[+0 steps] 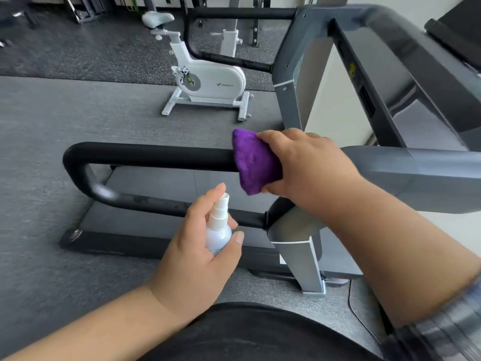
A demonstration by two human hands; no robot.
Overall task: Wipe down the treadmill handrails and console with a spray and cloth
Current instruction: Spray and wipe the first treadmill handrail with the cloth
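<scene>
- Your right hand [307, 165] clamps cloth [256, 162] around near rail [145, 155].
- Left hand [197, 246] grips spray [218, 230].
- Far rail [242, 13], console likely left.

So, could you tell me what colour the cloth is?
Purple cloth, clearest in the head view.

The left hand [197, 246] reaches forward from the lower left on a bare forearm, fingers curled round a small spray bottle [218, 227], thumb along its near side and index finger raised by the nozzle. The right hand [307, 165] comes in from the right, back upward, wrist bent, pressing a purple cloth [253, 162] round the handrail [148, 155].
</scene>
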